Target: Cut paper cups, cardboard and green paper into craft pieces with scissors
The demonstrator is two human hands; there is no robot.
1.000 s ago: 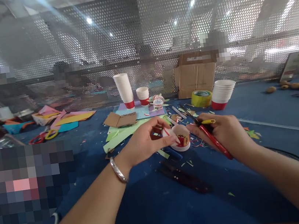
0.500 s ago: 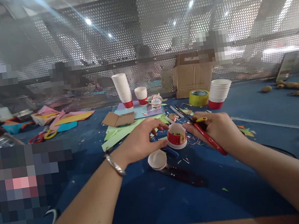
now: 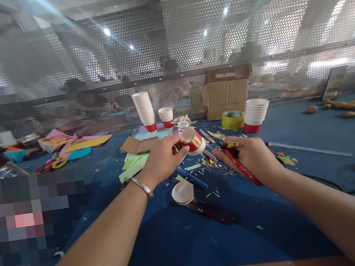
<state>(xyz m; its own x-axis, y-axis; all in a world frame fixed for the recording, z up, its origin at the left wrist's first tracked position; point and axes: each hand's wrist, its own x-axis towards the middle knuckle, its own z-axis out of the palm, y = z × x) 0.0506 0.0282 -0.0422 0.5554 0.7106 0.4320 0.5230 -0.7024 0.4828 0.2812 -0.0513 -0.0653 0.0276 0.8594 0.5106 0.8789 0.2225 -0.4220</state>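
Gripping the cut paper cup [image 3: 194, 141] in our closed left hand [image 3: 161, 159] above the blue table [image 3: 180, 247], we hold it tilted, mouth up-left; our right hand [image 3: 253, 157] clasps red scissors [image 3: 242, 168], blades pointing away-left.

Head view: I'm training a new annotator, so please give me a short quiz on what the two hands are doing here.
1. True or false: the left hand holds the red-and-white cup piece.
2. The right hand has its grip on: A a hammer, B red-handled scissors, C a paintbrush.
3. Fill in: the white cup bottom lies on the blue ____.
Key: 1 true; 2 B; 3 table.
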